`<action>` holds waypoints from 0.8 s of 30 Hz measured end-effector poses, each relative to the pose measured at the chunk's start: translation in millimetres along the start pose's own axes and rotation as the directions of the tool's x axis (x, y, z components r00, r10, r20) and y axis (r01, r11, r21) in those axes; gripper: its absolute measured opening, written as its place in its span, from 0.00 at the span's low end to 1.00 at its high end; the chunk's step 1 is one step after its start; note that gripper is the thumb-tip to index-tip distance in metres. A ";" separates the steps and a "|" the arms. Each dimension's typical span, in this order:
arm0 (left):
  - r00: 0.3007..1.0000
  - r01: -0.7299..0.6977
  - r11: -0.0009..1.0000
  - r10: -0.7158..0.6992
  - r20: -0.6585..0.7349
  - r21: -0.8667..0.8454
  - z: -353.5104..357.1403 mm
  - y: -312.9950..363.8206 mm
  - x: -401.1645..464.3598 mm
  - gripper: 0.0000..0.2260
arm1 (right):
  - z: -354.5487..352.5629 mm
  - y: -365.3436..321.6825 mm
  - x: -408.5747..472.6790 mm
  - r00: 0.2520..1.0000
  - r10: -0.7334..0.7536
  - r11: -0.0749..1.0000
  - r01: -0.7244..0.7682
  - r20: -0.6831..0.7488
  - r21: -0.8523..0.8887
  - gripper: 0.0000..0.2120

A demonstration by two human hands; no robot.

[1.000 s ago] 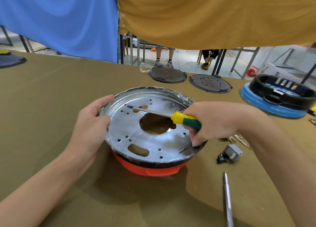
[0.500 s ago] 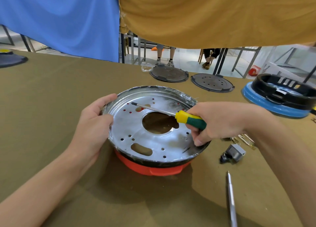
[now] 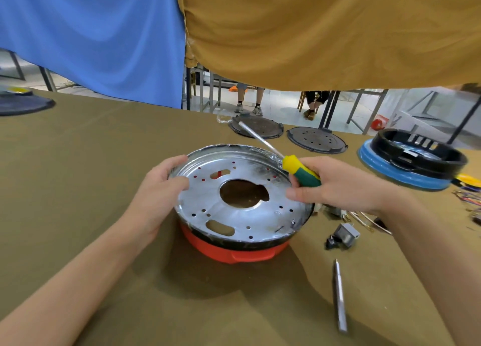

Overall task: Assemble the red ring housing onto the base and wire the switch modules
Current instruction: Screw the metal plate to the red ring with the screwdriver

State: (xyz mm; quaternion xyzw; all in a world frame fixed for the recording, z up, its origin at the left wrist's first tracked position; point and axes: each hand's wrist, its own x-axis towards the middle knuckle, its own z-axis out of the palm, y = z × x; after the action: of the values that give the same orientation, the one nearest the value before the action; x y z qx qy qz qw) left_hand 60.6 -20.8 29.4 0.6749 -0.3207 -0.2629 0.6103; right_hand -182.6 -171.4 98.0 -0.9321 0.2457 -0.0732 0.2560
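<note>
The worktable [image 3: 78, 163] is covered by an olive-brown cloth that fills the foreground. Beyond its far edge, above and behind the grip, a blue fabric curtain [image 3: 91, 33] is hung on the left and a mustard-yellow one [image 3: 325, 33] on the right. Through the gap beneath them a pale, brightly lit floor [image 3: 281, 111] is seen, crossed by metal table legs [image 3: 329, 108], with the lower legs and shoes of two seated people [image 3: 250, 98] among them.
</note>
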 end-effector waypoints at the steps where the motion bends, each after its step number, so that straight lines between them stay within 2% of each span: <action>1: 1.000 0.029 0.999 -0.029 -0.002 -0.013 -0.5 1.1 2.0 0.25 | 2.0 1.7 -2.5 0.998 -0.001 1.000 0.003 -0.062 0.026 0.12; 3: 0.990 0.140 0.990 -0.140 -0.011 -0.020 -0.6 4.5 3.0 0.27 | 10.7 5.8 -5.6 0.978 0.052 0.999 -0.048 -0.201 0.022 0.16; 6: 0.971 0.238 0.970 -0.236 0.044 -0.054 -1.1 4.4 -5.2 0.13 | 28.4 13.0 -8.5 0.861 0.296 0.948 -0.319 -0.413 0.015 0.22; 8: 0.965 0.260 0.958 -0.260 0.021 -0.121 1.3 5.9 -9.8 0.09 | 39.0 17.7 -11.0 0.816 0.467 0.884 -0.420 -0.342 0.205 0.19; 10: 0.965 0.257 0.946 -0.262 0.003 -0.198 2.6 7.8 -11.1 0.08 | 48.8 19.1 -12.1 0.818 0.549 0.731 -0.372 -0.170 0.572 0.10; 11: 0.964 0.261 0.941 -0.264 0.013 -0.216 3.4 8.7 -10.7 0.09 | 51.9 19.4 -12.2 0.815 0.565 0.638 -0.334 -0.127 0.694 0.11; 12: 0.963 0.267 0.937 -0.266 0.035 -0.227 3.6 10.8 -10.8 0.11 | 54.0 19.9 -12.2 0.804 0.580 0.588 -0.302 -0.131 0.751 0.12; 14: 0.972 0.234 0.926 -0.212 0.105 -0.297 2.7 14.2 -10.9 0.12 | 57.7 19.7 -11.4 0.779 0.594 0.588 -0.248 -0.202 0.770 0.12; 17: 0.982 0.167 0.876 -0.106 0.157 -0.453 -3.0 11.3 -4.7 0.15 | 55.8 19.0 -7.4 0.748 0.570 0.666 -0.178 -0.341 0.724 0.12; 19: 0.972 0.219 0.812 -0.136 0.189 -0.541 -6.8 6.6 -0.5 0.24 | 53.5 19.3 -4.4 0.730 0.544 0.712 -0.141 -0.414 0.688 0.12; 20: 0.968 0.238 0.791 -0.148 0.201 -0.564 -7.4 4.6 0.2 0.26 | 54.2 19.7 -3.0 0.722 0.542 0.720 -0.135 -0.431 0.680 0.13; 24: 0.979 0.178 0.752 -0.072 0.189 -0.635 -1.7 -2.7 3.2 0.16 | 67.1 24.2 1.8 0.708 0.558 0.714 -0.142 -0.434 0.686 0.16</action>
State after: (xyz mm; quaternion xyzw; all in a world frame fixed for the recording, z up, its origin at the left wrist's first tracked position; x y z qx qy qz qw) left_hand 64.3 -21.9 27.1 0.4199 -0.2099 -0.4487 0.7605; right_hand -173.6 -160.8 28.0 -0.6527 0.4607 -0.3933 0.4551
